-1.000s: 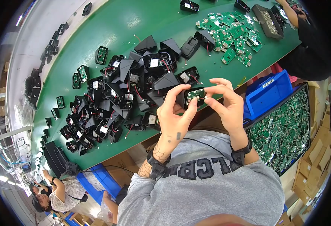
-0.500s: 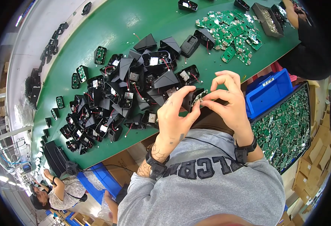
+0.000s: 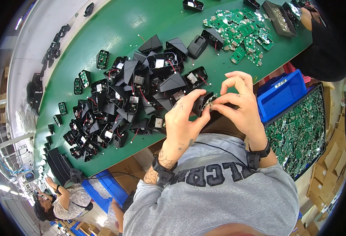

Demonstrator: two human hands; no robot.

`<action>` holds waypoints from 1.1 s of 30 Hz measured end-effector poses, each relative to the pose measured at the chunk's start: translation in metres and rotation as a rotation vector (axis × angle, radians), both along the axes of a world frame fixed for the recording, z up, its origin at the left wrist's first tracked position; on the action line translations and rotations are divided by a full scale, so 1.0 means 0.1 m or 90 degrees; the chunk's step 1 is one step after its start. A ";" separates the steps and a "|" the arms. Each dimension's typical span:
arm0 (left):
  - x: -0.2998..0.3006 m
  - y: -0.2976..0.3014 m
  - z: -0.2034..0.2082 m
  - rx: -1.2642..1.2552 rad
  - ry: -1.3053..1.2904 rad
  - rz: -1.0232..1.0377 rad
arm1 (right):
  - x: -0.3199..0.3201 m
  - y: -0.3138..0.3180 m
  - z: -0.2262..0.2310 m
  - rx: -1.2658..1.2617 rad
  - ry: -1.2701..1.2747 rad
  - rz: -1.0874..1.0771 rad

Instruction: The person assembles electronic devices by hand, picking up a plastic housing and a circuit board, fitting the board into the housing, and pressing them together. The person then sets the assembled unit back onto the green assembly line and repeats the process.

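Just off the near edge of the table, my left hand [image 3: 180, 122] grips a small black plastic housing [image 3: 198, 104] between thumb and fingers. A green circuit board [image 3: 209, 102] stands tilted at the housing's open side. My right hand [image 3: 241, 108] pinches at the board's edge with thumb and index finger, its other fingers curled above. The fingertips cover what lies between board and housing. Left of my hands spreads a heap of black housings [image 3: 173, 83], several with red wires and square metal parts inside.
Loose green circuit boards [image 3: 245, 29] lie piled at the far right of the green table [image 3: 129, 19], near a box of small metal parts [image 3: 279, 19]. A blue bin [image 3: 281, 94] and a crate of boards [image 3: 295, 133] stand at my right. Co-workers sit on both sides.
My hands hold nearly the same pose around the housing and board. The view has shifted slightly, and the co-worker's hand at the far right has moved a little.
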State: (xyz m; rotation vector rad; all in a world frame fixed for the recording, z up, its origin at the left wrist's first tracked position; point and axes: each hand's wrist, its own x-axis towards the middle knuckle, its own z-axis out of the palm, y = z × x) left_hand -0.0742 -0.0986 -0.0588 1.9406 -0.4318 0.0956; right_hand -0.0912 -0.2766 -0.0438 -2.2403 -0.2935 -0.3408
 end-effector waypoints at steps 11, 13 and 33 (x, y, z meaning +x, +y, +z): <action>0.00 0.05 0.06 0.086 0.032 -0.066 | 0.09 -0.09 0.06 0.026 0.105 0.076; -0.01 0.05 0.09 0.097 0.030 -0.066 | 0.09 -0.09 0.02 0.120 0.172 0.094; 0.09 0.14 -0.06 -0.301 0.477 -0.158 | 0.02 -0.14 -0.18 0.568 0.411 -0.007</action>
